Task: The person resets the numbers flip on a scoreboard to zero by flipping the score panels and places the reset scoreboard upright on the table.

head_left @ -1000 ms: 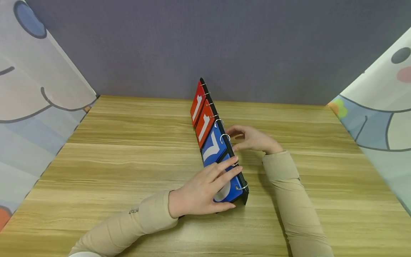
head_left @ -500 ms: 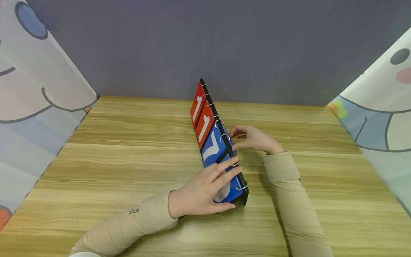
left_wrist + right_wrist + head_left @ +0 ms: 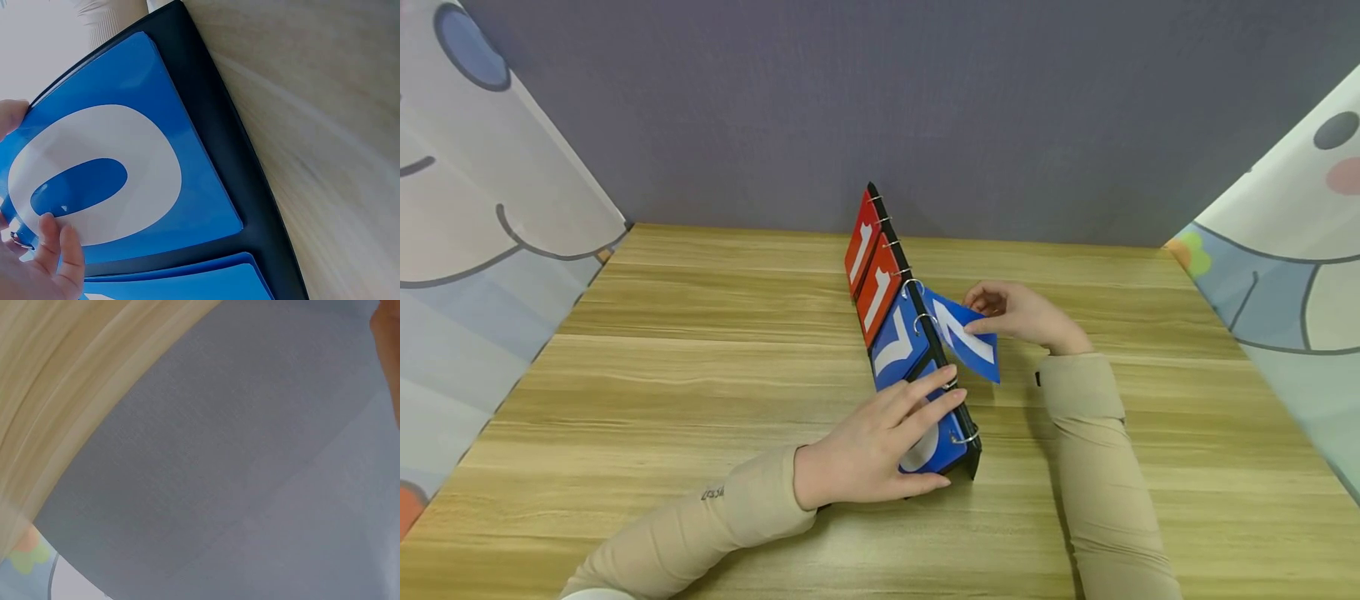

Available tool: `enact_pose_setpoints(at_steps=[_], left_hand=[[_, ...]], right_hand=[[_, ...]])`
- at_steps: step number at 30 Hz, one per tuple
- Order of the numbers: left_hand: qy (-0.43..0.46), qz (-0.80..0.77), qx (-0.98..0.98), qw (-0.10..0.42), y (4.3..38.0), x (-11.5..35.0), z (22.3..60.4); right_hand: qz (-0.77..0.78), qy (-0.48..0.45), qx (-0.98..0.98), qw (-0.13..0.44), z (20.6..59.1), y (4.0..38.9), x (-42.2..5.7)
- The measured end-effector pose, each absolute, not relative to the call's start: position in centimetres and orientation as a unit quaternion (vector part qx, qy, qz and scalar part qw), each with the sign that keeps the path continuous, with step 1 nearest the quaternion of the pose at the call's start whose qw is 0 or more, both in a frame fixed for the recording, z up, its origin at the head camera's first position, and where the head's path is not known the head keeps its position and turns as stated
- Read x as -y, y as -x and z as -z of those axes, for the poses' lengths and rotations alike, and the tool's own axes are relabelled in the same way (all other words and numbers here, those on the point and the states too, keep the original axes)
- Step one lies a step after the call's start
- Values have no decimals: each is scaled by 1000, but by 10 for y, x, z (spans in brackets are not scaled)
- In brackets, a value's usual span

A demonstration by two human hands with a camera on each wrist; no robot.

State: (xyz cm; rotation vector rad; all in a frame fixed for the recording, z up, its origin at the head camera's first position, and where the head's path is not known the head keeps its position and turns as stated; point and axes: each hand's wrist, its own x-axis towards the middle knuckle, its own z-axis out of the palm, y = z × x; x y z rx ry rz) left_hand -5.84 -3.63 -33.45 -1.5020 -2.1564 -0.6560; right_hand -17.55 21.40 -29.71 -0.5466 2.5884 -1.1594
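Observation:
A tent-shaped flip scoreboard with a black stand (image 3: 212,131) stands at an angle on the table. Its left face shows two red cards (image 3: 877,292) marked 1, a blue card (image 3: 901,343) marked 7 and, nearest me, a blue card (image 3: 112,237) marked 0. My left hand (image 3: 880,437) holds the near end, fingers over the ringed top edge and thumb by the short side. On the far side, my right hand (image 3: 1026,317) pinches a blue number card (image 3: 981,362) by its edge between thumb and fingers. That card hangs from the rings, swung out to the right.
The wooden table (image 3: 700,308) runs back to a grey wall panel (image 3: 880,108). Cartoon-printed panels (image 3: 497,192) flank it on both sides. The right wrist view mostly catches the grey panel, with a bit of the hand at its edge.
My right hand has moved right and drawn the blue card outward from the board's right side, so its white marking shows. My left hand and the scoreboard have stayed put.

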Motion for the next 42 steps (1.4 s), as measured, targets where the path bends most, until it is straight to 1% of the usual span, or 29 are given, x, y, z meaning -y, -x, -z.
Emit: enact_pose_setpoints(at_steps=[5,7,14,20,26,28,32,34,39,42], left_hand=[[539,238,781,207,57,37,334],[539,238,782,207,57,37,334],[538,239,780,210,57,37,334],[537,238,781,211,57,38,335],[539,238,780,210,57,37,334],[540,237,780,209,57,37,334],[541,234,781,205,58,37,333],[542,233,781,205,58,37,332],[541,233,782,202,58,37,332],[541,234,783,197,58,37,332]], right_hand=[[401,146,-903,57,294,173,-217],[400,143,-904,44,294,173,-218],[384,154,-908,67,291,173,-220],[391,158,-905,59,289,173,-221],[384,122,-913,62,285,170,-224],[391,102,-913,52,282,168,-228],[466,78,-881,11,273,161,-237],[552,83,-830,3,267,156,-242],[716,148,-682,4,252,139,-248],[750,184,-635,-5,243,131,-245]])
